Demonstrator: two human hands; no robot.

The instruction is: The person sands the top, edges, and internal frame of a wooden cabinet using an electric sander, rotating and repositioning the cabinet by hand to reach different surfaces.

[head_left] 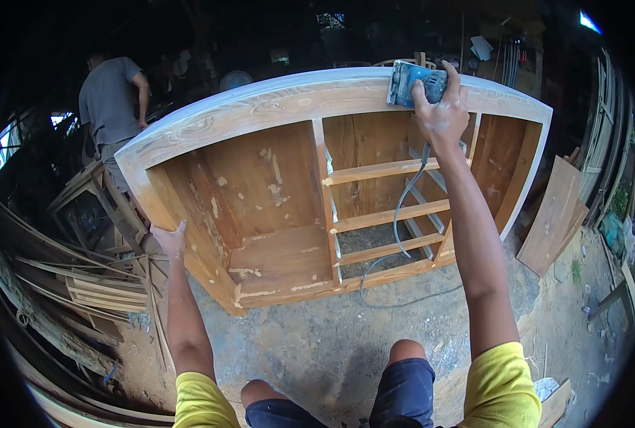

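Note:
A wooden cabinet frame stands ahead, with open compartments and several crossbars in its middle part. My right hand is closed round a blue power sander, whose pad lies against the pale front rail under the cabinet's top edge, right of centre. From the sander a grey cord hangs down across the crossbars to the floor. At the cabinet's left side panel, my left hand rests on the outer edge, thumb apart from the fingers, which are partly hidden.
Another person in a grey shirt stands at the back left, turned away. Wooden strips and frames are piled at the left. Brown boards lean at the right. The cord trails over the concrete floor.

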